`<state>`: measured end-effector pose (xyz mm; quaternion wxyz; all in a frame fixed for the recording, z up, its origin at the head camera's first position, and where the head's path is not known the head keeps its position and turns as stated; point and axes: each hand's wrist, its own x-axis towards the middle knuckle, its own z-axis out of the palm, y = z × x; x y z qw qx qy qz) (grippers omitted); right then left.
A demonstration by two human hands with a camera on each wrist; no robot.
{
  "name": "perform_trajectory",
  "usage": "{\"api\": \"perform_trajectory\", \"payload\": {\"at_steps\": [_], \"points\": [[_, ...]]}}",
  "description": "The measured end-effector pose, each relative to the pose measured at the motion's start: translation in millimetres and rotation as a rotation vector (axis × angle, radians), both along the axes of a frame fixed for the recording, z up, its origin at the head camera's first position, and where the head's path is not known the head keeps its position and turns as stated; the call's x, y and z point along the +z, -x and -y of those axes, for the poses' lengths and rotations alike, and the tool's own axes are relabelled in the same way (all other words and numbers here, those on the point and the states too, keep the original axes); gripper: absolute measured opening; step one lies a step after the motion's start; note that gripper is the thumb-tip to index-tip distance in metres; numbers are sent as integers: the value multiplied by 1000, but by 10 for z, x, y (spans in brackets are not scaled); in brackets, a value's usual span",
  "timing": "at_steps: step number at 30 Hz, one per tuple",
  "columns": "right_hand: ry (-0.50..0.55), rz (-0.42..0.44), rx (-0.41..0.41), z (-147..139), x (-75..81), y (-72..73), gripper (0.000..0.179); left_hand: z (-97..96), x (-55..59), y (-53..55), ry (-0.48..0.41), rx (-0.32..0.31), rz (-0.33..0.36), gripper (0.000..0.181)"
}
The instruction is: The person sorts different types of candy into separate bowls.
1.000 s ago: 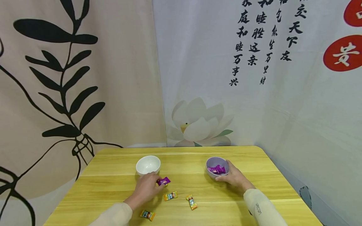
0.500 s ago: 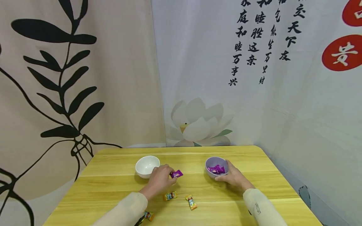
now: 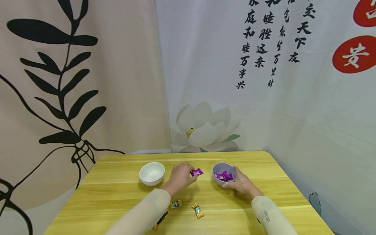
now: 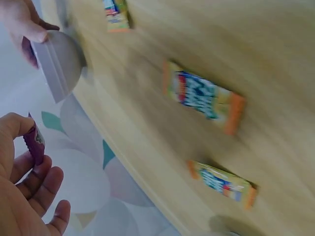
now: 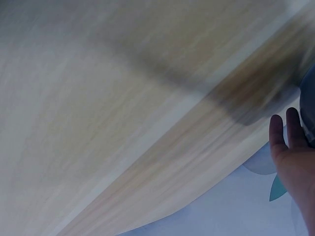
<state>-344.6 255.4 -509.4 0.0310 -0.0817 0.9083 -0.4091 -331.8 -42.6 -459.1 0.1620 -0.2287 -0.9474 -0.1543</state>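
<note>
My left hand (image 3: 181, 176) pinches a purple-wrapped candy (image 3: 197, 172) between thumb and fingers, above the table between the two bowls. In the left wrist view the same candy (image 4: 35, 142) sits at the fingertips, with the other fingers loosely bent. My right hand (image 3: 243, 182) grips the right side of a small purple bowl (image 3: 215, 179), thumb toward me and fingers round the far side. Several purple candies (image 3: 224, 176) lie inside that bowl. In the right wrist view only part of the bowl (image 5: 309, 105) shows beside the right hand (image 5: 295, 152).
A white bowl (image 3: 152, 174) stands left of my left hand. Yellow-orange wrapped candies (image 3: 197, 210) lie on the wooden table (image 3: 235, 218) nearer to me, one partly hidden under the left sleeve (image 3: 141, 212). Behind the table hangs a printed cloth (image 3: 205, 65).
My left hand has picked the purple candy up from beside the white bowl and carried it right and away from me, toward the purple bowl. The right hand stays at its bowl.
</note>
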Motion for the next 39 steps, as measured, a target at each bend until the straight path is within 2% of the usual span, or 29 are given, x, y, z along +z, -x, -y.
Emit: {"api": "perform_trajectory", "payload": {"at_steps": [5, 9, 15, 21, 28, 34, 39], "points": [[-2, -7, -6, 3, -9, 13, 117, -181, 31, 111, 10, 2, -15, 20], [0, -16, -8, -1, -32, 32, 117, -332, 54, 189, 14, 15, 1, 21], [15, -8, 0, -8, -44, 48, 117, -560, 99, 251, 39, 30, -3, 23], [32, -17, 20, -17, -40, 60, 115, -821, 110, 252, 99, 39, -6, 24], [82, -30, 50, -14, -34, 50, 104, -1095, 40, 220, 194, 46, -11, 28], [109, -54, 68, -4, -11, 41, 94, -1213, 9, 192, 219, 62, 39, 32], [108, -57, 70, -16, 6, 33, 95, -1251, 0, 191, 221, 61, 105, 50]]}}
